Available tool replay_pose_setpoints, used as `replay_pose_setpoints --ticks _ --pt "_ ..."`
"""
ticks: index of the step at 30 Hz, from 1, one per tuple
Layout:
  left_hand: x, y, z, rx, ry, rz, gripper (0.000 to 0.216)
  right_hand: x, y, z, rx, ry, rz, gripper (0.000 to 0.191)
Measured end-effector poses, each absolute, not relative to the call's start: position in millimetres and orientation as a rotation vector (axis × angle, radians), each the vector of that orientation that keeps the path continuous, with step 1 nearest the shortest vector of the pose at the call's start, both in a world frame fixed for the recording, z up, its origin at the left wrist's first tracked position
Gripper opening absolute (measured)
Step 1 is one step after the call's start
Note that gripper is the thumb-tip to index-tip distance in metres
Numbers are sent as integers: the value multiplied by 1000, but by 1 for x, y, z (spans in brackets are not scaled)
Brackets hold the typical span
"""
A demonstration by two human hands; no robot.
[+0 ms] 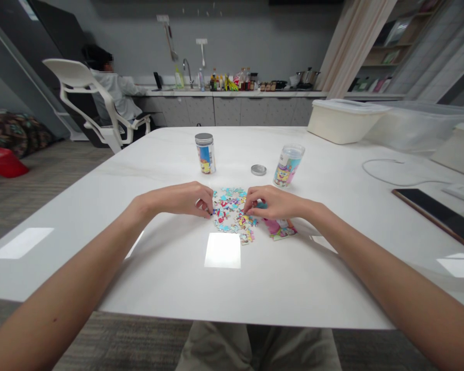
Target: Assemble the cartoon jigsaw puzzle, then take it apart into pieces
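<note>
Loose jigsaw puzzle pieces point(229, 202) lie in a colourful heap on the white table, between my two hands. At the heap's left edge, my left hand point(193, 198) is closed in a pinch, with a small dark-coloured puzzle piece point(211, 213) at its fingertips. My right hand point(271, 201) reaches over the right side, its fingers pinched on a puzzle piece mostly hidden by them. Partly under that hand lies a pink and green picture sheet point(282, 229). A few joined pieces point(247, 237) lie at the heap's near edge.
Beyond the heap stand a lidded jar point(205, 154), a flat metal lid point(259, 169) and an open clear jar point(288, 166). To the right are a phone point(438, 214), a white cable point(386, 180) and storage bins point(342, 121). A person point(116, 95) sits on a chair behind.
</note>
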State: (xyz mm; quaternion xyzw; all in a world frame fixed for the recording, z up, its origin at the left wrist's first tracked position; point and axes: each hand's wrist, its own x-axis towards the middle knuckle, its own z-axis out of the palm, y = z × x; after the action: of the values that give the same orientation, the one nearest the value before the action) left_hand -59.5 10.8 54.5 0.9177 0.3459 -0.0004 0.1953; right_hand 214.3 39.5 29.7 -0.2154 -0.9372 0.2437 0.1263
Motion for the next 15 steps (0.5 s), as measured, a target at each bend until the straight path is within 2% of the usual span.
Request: replay_pose_setpoints --ticks 15 --pt "-75 15 57 2407 1057 -17 10 215 41 27 -615 -2730 716 14"
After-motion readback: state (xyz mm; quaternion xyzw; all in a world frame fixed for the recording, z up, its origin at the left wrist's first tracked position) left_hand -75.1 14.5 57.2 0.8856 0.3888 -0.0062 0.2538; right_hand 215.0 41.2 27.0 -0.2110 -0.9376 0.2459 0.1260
